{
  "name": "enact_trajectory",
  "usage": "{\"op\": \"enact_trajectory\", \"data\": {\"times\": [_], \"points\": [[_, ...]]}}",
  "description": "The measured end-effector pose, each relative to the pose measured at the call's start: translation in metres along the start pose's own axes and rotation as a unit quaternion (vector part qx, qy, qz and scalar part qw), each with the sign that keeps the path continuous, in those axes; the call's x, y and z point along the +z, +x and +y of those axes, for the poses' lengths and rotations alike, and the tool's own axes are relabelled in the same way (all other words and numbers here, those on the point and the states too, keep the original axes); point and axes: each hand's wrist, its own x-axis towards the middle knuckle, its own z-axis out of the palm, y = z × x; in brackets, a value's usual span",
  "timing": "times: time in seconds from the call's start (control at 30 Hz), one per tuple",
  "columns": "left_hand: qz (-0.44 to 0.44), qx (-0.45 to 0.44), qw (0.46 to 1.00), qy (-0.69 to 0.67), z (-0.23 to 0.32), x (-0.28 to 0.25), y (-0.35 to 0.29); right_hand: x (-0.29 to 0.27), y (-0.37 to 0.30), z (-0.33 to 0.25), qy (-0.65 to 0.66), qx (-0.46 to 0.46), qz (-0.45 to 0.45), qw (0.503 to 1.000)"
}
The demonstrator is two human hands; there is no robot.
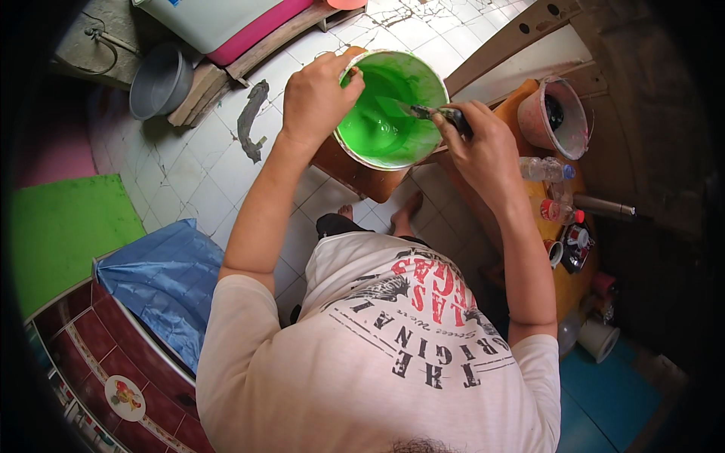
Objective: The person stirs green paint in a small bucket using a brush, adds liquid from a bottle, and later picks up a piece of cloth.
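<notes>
A white bucket [434, 72] of bright green paint [370, 128] stands tilted toward me on a brown wooden stool [343, 167]. My left hand [319, 92] grips its left rim, with the thumb bent over the edge. In my right hand [477, 140] is a putty knife [445, 118] with a dark handle. Its blade points left into the bucket, above or touching the paint; I cannot tell which. Green smears coat the bucket's inner wall.
On a wooden bench to the right stand a stained pail [545, 124], plastic bottles [559, 210] and a white cup [598, 340]. A grey basin [161, 81], a grey rag [251, 121] and a large cooler box [219, 30] lie left and far. Blue plastic sheeting [162, 275] covers something at left.
</notes>
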Motion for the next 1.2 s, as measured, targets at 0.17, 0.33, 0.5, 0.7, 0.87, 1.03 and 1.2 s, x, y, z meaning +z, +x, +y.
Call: {"op": "enact_trajectory", "data": {"times": [0.17, 0.33, 0.5, 0.7, 0.87, 1.03, 1.2], "points": [[-0.023, -0.04, 0.999, -0.013, -0.032, 0.003, 0.008, 0.008, 0.021, -0.007, -0.038, -0.017, -0.039, 0.998], [-0.022, -0.071, 0.997, -0.023, -0.058, 0.01, 0.009, 0.017, 0.039, -0.016, -0.042, -0.015, -0.078, 0.996], [-0.062, -0.113, 0.991, -0.036, -0.054, 0.008, 0.014, 0.03, 0.05, -0.019, -0.103, -0.031, -0.156, 0.982], [-0.045, -0.123, 0.991, -0.036, -0.065, 0.016, 0.012, 0.041, 0.07, -0.014, -0.143, -0.026, -0.151, 0.978], [-0.046, -0.137, 0.989, -0.037, -0.065, 0.018, 0.012, 0.044, 0.092, -0.004, -0.114, -0.007, -0.166, 0.98], [-0.059, -0.154, 0.985, -0.042, -0.06, 0.014, 0.013, 0.053, 0.106, 0.007, -0.098, -0.021, -0.151, 0.983], [-0.055, -0.157, 0.985, -0.041, -0.062, 0.016, 0.011, 0.061, 0.114, 0.011, -0.076, -0.057, -0.058, 0.994]]}}
